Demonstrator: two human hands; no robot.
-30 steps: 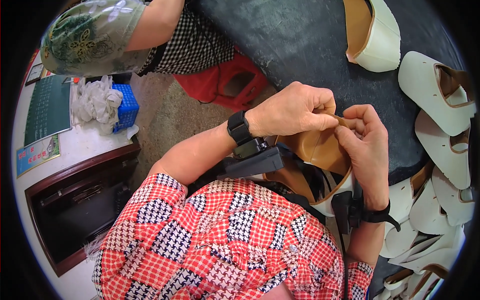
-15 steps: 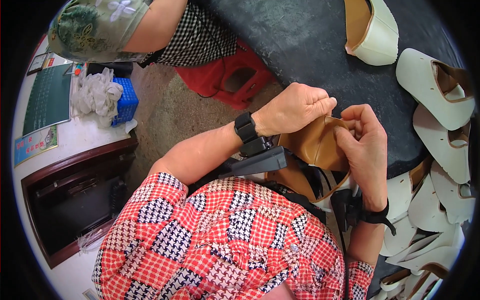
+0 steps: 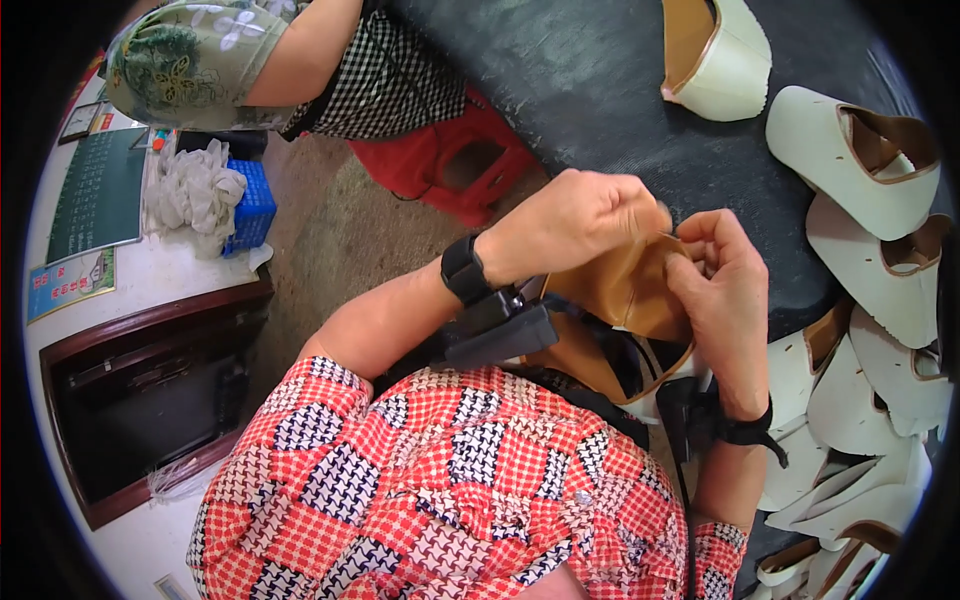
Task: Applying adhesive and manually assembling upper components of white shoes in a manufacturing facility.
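A shoe upper (image 3: 622, 290) with a tan lining and a white outside is held in front of my body, its lining facing up. My left hand (image 3: 572, 225) is closed in a pinch at its far edge. On the right side of that same edge, my right hand (image 3: 728, 295) grips it between thumb and bent fingers. The two sets of fingertips are close together along the edge; anything small between the left fingertips is hidden. The upper's near part curves down by my shirt. Dark straps with small devices sit on both wrists.
White shoe uppers (image 3: 855, 160) lie in an overlapping pile on the dark table (image 3: 590, 90) to the right, and another white upper (image 3: 735, 65) lies at the far side. A person (image 3: 310, 60) sits at the far left near a red stool (image 3: 440, 165). A blue basket (image 3: 252, 205) stands farther left.
My left hand has shifted slightly left, its fingers still at the upper's edge. The right hand keeps its hold almost in place. The view has turned a little, so the table items appear farther left.
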